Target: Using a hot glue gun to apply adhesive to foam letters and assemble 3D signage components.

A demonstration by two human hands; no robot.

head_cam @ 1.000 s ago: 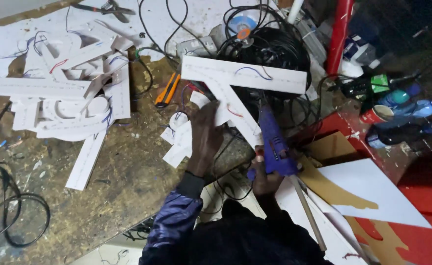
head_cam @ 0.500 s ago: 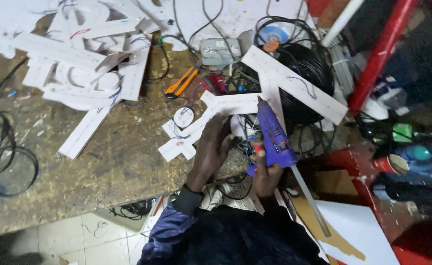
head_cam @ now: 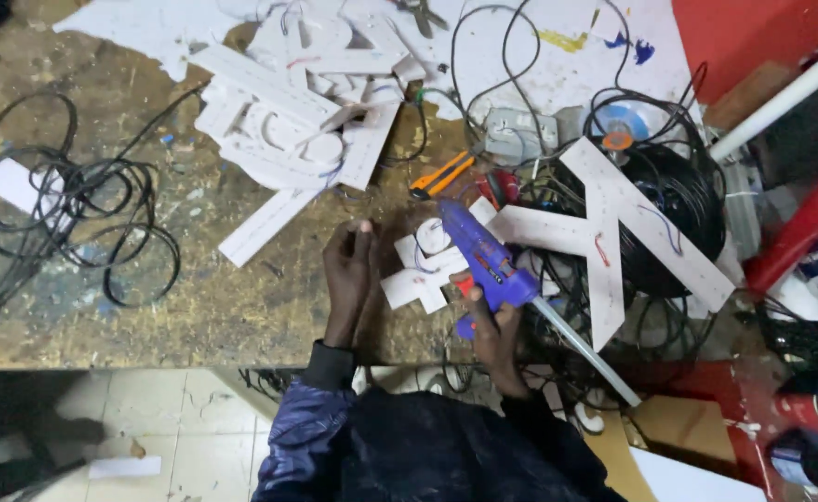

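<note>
- Since the earlier frame your glue gun has swung so its nozzle now points up-left over the small white pieces, and the big white X-shaped piece (head_cam: 613,232) has shifted right onto the black cable coil (head_cam: 678,195).
- At the far left of the desk (head_cam: 195,307), a loose tangle of black wire (head_cam: 74,214) lies well apart from your hands.
- Farther back, a heap of white cut letter shapes (head_cam: 288,121) is stacked, with a long white strip (head_cam: 265,226) sticking out toward you.
- Your left hand (head_cam: 348,274) rests flat on the desk, fingers together and straight, holding nothing, its fingertips just beside the small white cut piece (head_cam: 418,274).
- That small white cut piece lies between your two hands, near the desk's near edge.
- An orange utility knife (head_cam: 441,174) lies just beyond it.
- Your right hand (head_cam: 492,325) is clamped on the grip of the purple glue gun (head_cam: 483,260), whose tip is over the small white piece; I cannot tell whether it touches.
- A grey rod (head_cam: 585,351) slants away to the right of the gun.
</note>
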